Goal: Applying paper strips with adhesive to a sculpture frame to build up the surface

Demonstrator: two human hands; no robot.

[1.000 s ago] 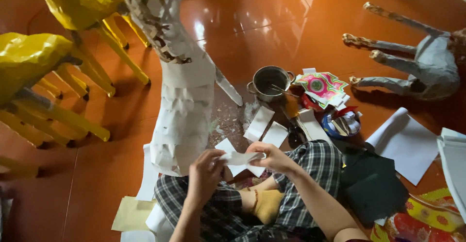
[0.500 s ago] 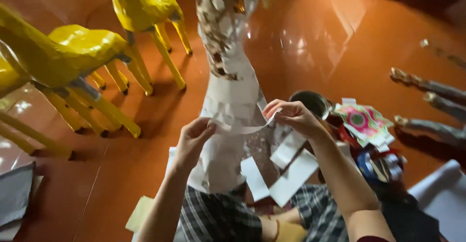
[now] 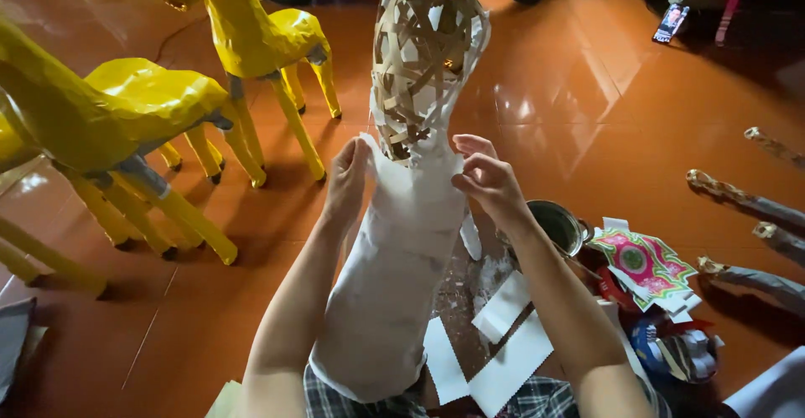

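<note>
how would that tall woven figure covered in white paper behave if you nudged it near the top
The woven figure looks light for its size: its uncovered top is an open lattice of thin strips. Tall and narrow, it would probably tip easily, and both hands, left hand and right hand, press its sides. The white paper skin likely dents or tears under a hard push.

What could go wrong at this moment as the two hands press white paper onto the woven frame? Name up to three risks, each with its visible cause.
The white paper could wrinkle or tear as the left hand and right hand press it over the open woven frame. The right forearm is close above the metal pot and might knock it.
</note>
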